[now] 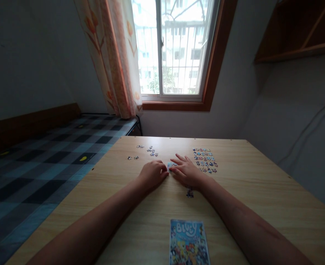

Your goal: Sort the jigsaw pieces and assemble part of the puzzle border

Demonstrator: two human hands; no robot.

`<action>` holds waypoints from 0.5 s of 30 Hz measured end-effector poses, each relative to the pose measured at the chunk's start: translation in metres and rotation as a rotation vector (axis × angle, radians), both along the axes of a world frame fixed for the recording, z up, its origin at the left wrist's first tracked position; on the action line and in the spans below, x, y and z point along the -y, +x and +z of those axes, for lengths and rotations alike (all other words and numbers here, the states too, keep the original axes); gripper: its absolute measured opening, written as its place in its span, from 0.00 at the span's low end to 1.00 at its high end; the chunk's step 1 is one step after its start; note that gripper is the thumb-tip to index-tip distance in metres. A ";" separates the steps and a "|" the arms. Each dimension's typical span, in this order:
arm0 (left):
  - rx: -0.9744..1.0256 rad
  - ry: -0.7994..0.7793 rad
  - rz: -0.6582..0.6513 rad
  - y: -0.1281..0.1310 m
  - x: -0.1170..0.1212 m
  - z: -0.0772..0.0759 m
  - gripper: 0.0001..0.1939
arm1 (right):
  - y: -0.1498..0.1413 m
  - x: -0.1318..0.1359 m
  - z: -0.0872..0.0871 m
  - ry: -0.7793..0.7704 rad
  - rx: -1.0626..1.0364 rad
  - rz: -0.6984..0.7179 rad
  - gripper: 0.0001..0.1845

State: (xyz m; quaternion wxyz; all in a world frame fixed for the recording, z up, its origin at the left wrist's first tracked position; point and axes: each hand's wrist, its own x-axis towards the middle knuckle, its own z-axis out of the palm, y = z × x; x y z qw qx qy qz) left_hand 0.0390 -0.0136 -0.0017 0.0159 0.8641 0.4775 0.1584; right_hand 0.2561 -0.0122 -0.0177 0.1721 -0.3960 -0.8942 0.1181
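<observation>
A small joined patch of jigsaw puzzle (170, 165) lies on the table between my hands. My left hand (153, 173) is at its left edge, fingers curled and thumb close to the fingertips; whatever they pinch is too small to make out. Spread over the patch's right side is my right hand (186, 171), fingers stretched out and palm down, covering part of it. Close to my right wrist sits another small group of puzzle pieces (189, 193), partly hidden by the wrist.
Rows of loose puzzle pieces (205, 159) lie to the right, with several scattered pieces (151, 150) at the far left. A Bluey picture card or box (189, 243) rests near me on the wooden table (140, 228). Left of the table stands a bed with a checked cover (57, 173).
</observation>
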 end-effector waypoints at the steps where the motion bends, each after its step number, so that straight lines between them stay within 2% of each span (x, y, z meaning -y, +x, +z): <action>1: -0.001 0.001 0.003 0.000 -0.001 -0.001 0.07 | 0.000 0.000 0.000 -0.003 -0.003 0.001 0.24; 5: -0.045 0.047 -0.014 0.000 -0.003 -0.003 0.07 | -0.001 0.000 0.001 -0.015 -0.012 -0.002 0.24; 11: -0.195 0.187 -0.169 0.001 -0.002 0.000 0.06 | -0.002 -0.001 0.001 -0.012 -0.010 -0.006 0.24; 15: -0.265 0.217 -0.200 0.004 0.000 0.000 0.05 | -0.002 -0.001 0.000 -0.014 -0.019 -0.011 0.24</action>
